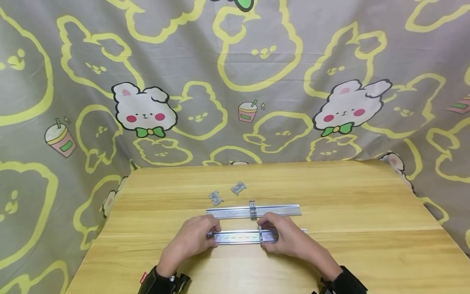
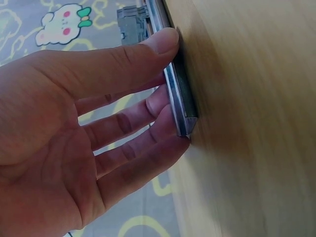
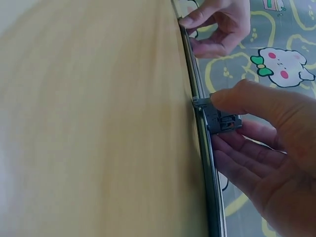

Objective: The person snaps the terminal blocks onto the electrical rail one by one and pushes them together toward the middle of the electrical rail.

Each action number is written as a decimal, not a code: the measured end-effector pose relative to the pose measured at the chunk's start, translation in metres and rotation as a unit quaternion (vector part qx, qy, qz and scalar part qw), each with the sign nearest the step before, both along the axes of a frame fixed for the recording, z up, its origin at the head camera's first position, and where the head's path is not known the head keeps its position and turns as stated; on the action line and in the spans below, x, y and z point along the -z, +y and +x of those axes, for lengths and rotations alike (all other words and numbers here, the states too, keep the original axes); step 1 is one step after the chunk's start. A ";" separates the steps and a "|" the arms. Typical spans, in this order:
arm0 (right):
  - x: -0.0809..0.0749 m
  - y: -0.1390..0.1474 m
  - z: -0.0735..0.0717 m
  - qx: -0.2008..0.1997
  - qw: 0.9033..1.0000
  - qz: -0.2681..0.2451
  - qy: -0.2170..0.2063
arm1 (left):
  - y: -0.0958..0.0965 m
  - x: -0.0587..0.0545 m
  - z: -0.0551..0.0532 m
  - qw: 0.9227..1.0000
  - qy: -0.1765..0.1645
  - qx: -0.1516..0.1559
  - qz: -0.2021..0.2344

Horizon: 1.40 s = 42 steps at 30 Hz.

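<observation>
A slotted metal DIN rail lies on the table in front of me. My left hand grips its left end, thumb on the near edge and fingers along the far edge. On this rail stands a grey plastic DIN-rail clip, right of the rail's middle. My right hand pinches that clip between thumb and fingers, the thumb at its near side in the right wrist view. Behind lies a second rail, parallel to the first, with several grey clips side by side near its middle.
Two loose grey clips lie flat behind the far rail, one on the left and another further back. The wooden table reaches back to a grey patterned curtain, which also hangs along both sides.
</observation>
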State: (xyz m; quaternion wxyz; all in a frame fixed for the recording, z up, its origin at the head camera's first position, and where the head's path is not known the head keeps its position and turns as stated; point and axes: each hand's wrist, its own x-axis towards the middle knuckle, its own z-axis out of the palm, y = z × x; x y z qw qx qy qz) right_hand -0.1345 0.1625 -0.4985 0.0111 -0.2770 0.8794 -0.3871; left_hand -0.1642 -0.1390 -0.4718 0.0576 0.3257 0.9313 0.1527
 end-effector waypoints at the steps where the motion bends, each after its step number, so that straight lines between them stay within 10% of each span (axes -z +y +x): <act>1: 0.000 -0.001 0.000 0.001 1.000 0.001 0.000 | 0.000 0.000 0.000 1.000 0.001 0.000 0.000; 32: -0.021 -0.008 0.003 -0.013 1.000 -0.014 -0.014 | -0.001 -0.001 0.004 1.000 -0.016 -0.009 0.000; 42: -0.064 -0.028 -0.049 0.033 0.998 0.038 0.039 | -0.002 -0.001 0.004 1.000 -0.005 -0.010 0.004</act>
